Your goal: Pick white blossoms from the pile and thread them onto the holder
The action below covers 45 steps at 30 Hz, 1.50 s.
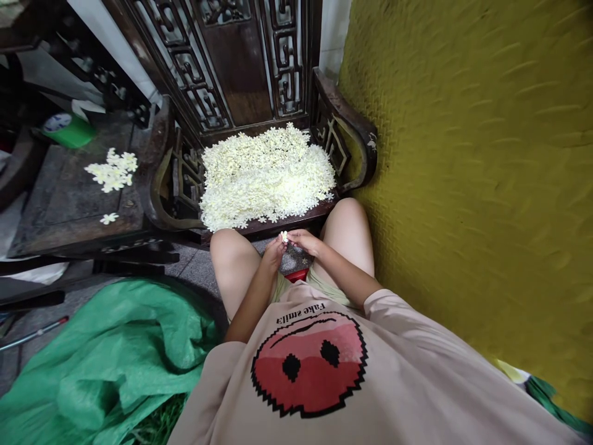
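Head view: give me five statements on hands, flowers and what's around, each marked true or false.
1. Left hand and right hand meet at one flower. True.
2. The pile lies on the floor. False: it lies on the chair.
3. A tape roll is on the table, left of the chair. True.
4. The green sheet is at the person's right. False: it is at the left.
5. A single blossom lies on the table, apart from the cluster. True.

The single view looked from the wearer's head, forward and steeply down toward the chair. Nearest the lens, on the near side of the chair, came the shirt; the left hand and right hand showed farther out, just before the chair.
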Tool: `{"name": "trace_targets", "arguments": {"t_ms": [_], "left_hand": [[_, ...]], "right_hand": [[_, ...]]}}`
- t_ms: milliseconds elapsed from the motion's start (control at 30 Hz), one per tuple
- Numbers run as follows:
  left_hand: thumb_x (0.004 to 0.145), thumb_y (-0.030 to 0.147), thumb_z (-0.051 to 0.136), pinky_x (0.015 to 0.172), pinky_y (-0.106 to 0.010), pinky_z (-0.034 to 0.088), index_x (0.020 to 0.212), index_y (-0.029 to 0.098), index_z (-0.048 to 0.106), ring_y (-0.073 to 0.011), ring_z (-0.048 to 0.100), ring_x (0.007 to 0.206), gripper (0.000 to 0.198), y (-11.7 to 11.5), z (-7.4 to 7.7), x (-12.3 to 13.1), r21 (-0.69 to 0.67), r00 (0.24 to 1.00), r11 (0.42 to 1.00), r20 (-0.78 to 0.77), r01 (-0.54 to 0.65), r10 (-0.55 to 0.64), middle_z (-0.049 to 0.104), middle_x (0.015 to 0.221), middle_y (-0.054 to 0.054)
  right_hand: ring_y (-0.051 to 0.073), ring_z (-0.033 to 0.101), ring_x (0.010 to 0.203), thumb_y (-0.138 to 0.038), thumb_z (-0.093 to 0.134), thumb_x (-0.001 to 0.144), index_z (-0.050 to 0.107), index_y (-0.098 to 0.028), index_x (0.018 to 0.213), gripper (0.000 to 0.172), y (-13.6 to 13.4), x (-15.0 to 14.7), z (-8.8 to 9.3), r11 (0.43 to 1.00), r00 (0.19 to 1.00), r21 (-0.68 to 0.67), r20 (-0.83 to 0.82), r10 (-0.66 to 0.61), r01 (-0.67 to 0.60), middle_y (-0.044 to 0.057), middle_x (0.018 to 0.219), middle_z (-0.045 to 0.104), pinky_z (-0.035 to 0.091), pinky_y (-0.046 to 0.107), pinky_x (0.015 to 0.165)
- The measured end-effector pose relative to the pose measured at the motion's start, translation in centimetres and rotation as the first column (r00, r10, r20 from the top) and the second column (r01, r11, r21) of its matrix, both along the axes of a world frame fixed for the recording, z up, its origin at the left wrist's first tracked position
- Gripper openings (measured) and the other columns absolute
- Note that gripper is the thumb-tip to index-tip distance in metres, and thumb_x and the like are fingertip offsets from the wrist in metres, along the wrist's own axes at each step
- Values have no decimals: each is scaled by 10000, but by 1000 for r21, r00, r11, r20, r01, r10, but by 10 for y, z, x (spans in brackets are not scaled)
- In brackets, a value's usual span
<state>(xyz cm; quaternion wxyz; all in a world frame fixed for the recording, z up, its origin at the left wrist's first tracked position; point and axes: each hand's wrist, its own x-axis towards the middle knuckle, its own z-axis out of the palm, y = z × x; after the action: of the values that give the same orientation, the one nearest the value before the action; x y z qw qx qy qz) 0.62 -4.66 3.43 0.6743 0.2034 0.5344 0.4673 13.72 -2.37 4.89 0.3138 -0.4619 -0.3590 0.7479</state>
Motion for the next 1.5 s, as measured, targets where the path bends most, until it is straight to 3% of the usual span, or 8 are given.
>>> {"name": "trace_targets", "arguments": {"t_ms": [267,567,733,867,967,1133,1333,1500], "left_hand": [[608,567,669,536,-220,347,760,140,629,-84,493,554,456,2,-4,-2,-5,971,999,-235,36,-36,589,643,-19],[691,428,620,560,-232,367,712,155,632,-102,484,572,274,0,-6,0,97,952,995,-307,28,3,592,626,-16],[691,425,625,527,-217,352,694,151,602,-82,443,521,274,-2,-9,1,92,972,995,-234,26,-3,552,577,3],[687,451,614,521,-213,331,660,160,553,-79,428,521,299,-3,-10,2,93,983,994,-178,55,-38,523,582,6],[699,412,593,537,-222,331,658,162,547,-86,427,527,257,-3,-7,1,121,973,990,-224,75,-46,524,590,3],[734,291,518,596,-249,354,645,165,544,-116,450,574,157,-2,-3,-2,201,828,975,-560,99,31,513,600,1],[736,231,505,631,-266,341,641,180,527,-135,443,630,111,-8,-3,3,295,558,921,-823,254,110,492,683,-11],[746,222,496,620,-264,337,601,184,508,-138,438,623,151,-8,-2,6,289,609,928,-788,235,91,467,643,-6]], "right_hand": [[69,431,542,-311,721,599,668,-131,701,214,0,-2,-2,990,988,63,86,-130,124,-8,626,613,324,207,546],[66,426,523,-274,698,607,651,-125,651,163,1,-1,-2,996,989,86,138,-45,33,-14,585,597,331,206,538],[57,411,475,-262,702,642,638,-141,691,145,3,1,-3,995,993,-105,113,18,-7,-3,599,606,269,185,447],[68,425,462,-215,686,675,614,-151,715,105,4,2,0,937,998,-342,-17,68,-69,15,624,622,296,189,442],[70,429,472,-213,671,694,614,-148,710,89,2,1,4,943,998,-328,22,59,-48,21,642,627,309,191,454],[57,437,509,-277,657,700,647,-147,714,131,-10,-6,8,993,980,-38,172,-102,110,-4,655,617,309,184,484],[74,437,502,-367,700,633,633,-137,599,242,-11,-8,5,984,954,52,241,-180,173,-4,555,586,332,204,506],[71,393,450,-344,693,642,603,-142,522,251,-7,-8,2,989,943,18,301,-143,144,-11,493,557,307,217,481]]}}
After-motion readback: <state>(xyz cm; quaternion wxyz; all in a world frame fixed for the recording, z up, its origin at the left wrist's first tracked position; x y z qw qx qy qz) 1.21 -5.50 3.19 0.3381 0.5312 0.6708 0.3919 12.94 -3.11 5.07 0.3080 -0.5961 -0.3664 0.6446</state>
